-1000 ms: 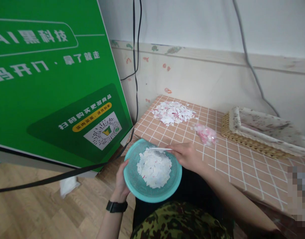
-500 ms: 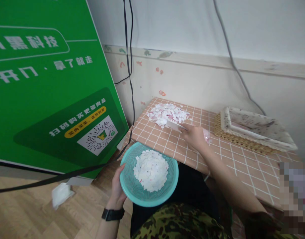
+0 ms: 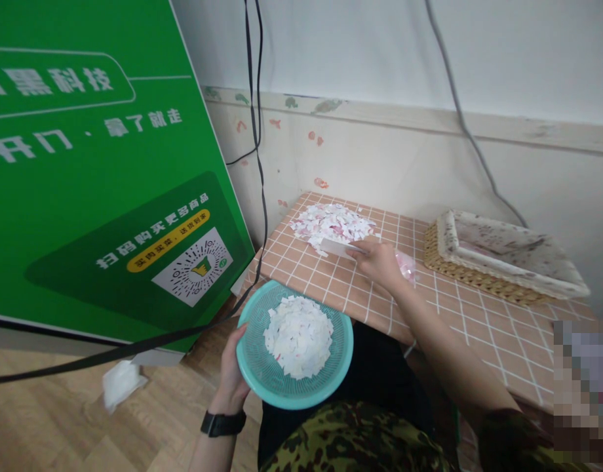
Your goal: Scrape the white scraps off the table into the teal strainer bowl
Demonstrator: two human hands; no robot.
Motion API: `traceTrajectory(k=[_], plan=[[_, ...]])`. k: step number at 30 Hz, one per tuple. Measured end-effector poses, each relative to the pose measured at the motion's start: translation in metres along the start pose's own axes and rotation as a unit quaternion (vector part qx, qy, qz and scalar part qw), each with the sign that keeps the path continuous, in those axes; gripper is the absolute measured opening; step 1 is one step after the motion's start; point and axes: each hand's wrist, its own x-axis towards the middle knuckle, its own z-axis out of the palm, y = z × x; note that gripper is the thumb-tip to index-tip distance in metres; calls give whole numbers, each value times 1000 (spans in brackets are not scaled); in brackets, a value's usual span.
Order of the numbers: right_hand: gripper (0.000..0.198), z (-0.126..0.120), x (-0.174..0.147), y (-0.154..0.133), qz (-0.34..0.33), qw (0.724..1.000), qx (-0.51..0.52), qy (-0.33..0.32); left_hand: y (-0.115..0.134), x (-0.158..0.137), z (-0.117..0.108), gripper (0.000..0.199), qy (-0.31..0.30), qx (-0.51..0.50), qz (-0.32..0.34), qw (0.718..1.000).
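My left hand [image 3: 234,366] grips the left rim of a turquoise plastic colander [image 3: 338,367], thumb over the edge. Inside it lies a mound of small white paper scraps [image 3: 298,337]. My right hand [image 3: 377,263] is closed around the handle of a knife-like tool with a flat, pale blade [image 3: 337,248]; the handle is mostly hidden in the fingers. The blade lies low over the tabletop, at the front edge of a loose pile of white and pink paper scraps [image 3: 331,221]. Just beyond my right wrist is a clear and pinkish plastic packet [image 3: 406,267], partly covered.
A wicker basket [image 3: 473,275] with a cloth lining stands right of the pile on the checked table [image 3: 326,278]. Black cables [image 3: 262,190] hang at the table's left corner, beside a green cabinet [image 3: 85,196]. A white bag [image 3: 122,383] lies on the floor.
My right hand and the blade have shifted slightly left along the front of the pile. More of the plastic packet shows behind the wrist. My left hand and the colander stay put.
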Motion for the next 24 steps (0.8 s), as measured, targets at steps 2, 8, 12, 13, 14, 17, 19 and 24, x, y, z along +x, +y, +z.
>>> traceTrajectory(k=[2,8,12,13,14,17,19,24], plan=[[23,0,2,0,-7,1000,11,-2,0,0,1,12,-1,1,2,1000],[20,-11,7,0,-45,998,32,-34,0,0,0,13,-2,2,-7,1000],[21,-23,11,5,-48,998,-3,-37,0,1,-1,13,-1,1,-14,1000],[21,-24,12,7,-38,999,-21,-30,0,1,-1,13,-3,1,-15,1000],[22,-23,13,8,-28,999,-38,-23,0,1,-1,13,-4,0,-15,1000],[22,-17,14,11,-16,998,-62,-14,0,1,0,12,-7,-2,-8,1000],[23,-11,15,11,-18,998,-52,-9,0,1,0,13,-5,-2,-9,1000],[20,-5,14,10,-26,1000,-2,-16,0,0,0,14,-2,0,-17,1000]])
